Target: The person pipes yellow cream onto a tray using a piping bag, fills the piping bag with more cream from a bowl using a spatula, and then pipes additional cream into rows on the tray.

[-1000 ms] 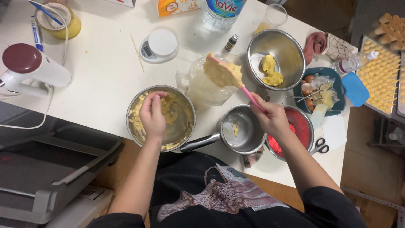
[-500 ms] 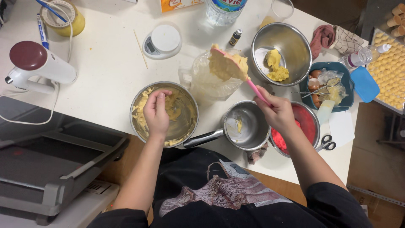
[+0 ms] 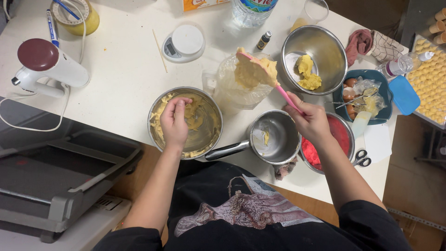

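My left hand (image 3: pixel 174 122) is down inside a steel mixing bowl (image 3: pixel 211 114) smeared with yellow dough, fingers curled on the dough. My right hand (image 3: pixel 310 122) grips the pink handle of a spatula (image 3: pixel 260 69) loaded with a lump of yellow dough, held up above a clear plastic bag (image 3: pixel 232 93) standing in a jug. A small steel saucepan (image 3: pixel 274 137) with dough traces sits between my hands, its handle pointing left.
A second steel bowl (image 3: pixel 325 51) holds dough at the back right. A red-filled bowl (image 3: pixel 341 137) lies under my right wrist, scissors (image 3: pixel 362 158) beside it. A blue dish (image 3: pixel 360 95), kitchen scale (image 3: pixel 184 42), hand mixer (image 3: pixel 49 65), bottle (image 3: pixel 251 9) and yellow jar (image 3: pixel 76 16) stand around.
The loaded spatula stays raised over the bag in my right hand. My left hand remains in the mixing bowl, its fingers shifting slightly on the dough.
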